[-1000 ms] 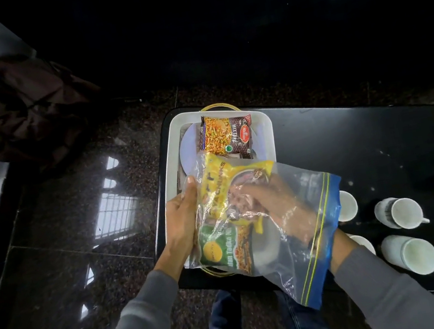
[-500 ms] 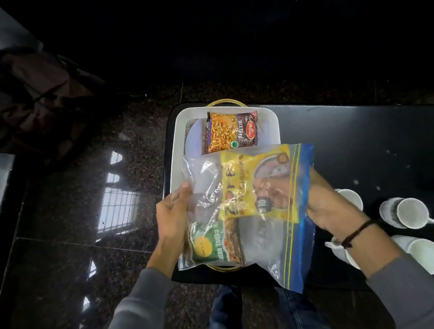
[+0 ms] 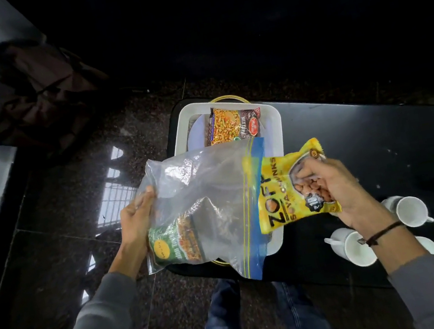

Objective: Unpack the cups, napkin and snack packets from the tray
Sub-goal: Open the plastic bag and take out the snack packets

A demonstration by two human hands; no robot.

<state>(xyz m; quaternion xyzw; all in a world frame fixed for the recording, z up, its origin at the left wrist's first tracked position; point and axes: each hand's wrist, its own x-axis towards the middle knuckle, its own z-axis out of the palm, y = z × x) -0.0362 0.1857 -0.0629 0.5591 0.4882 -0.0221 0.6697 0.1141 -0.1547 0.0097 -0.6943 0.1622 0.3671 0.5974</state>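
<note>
1. My right hand is closed on the yellow snack packet, fingers curled over its front window, thumb side hidden behind. The pkt is held just outside the blue zip edge of the clear zip bag, above the near right corner of the white tray.
2. My left hand grips the closed end of the bag, fingers wrapped round the plastic, thumb on top. Bag hangs across the near half of the tray, mouth pointing right.
3. Inside the bag, at its lower left by my left palm, sits a green snack packet; it's seen thru the plastic, label partly readable only.
4. In the far half of the tray lies an orange-and-brown mixture packet, flat, resting on a pale round plate; can't tell what else is under it.
5. Tray sits at the left end of the black table; a gold handle loop shows at the tray's far edge and another at its near edge.
6. Right of the tray, on the table nr my right wrist: white cups, three visible, lying tipped w/ mouths facing the camera; one is partly hidden by my forearm.
7. Left of the tray, well apart on the glossy dark floor by the wall, a dark bag.
8. Below the tray: my jeans-clad knees, grey sleeves on both arms, dark band on the right wrist.
</note>
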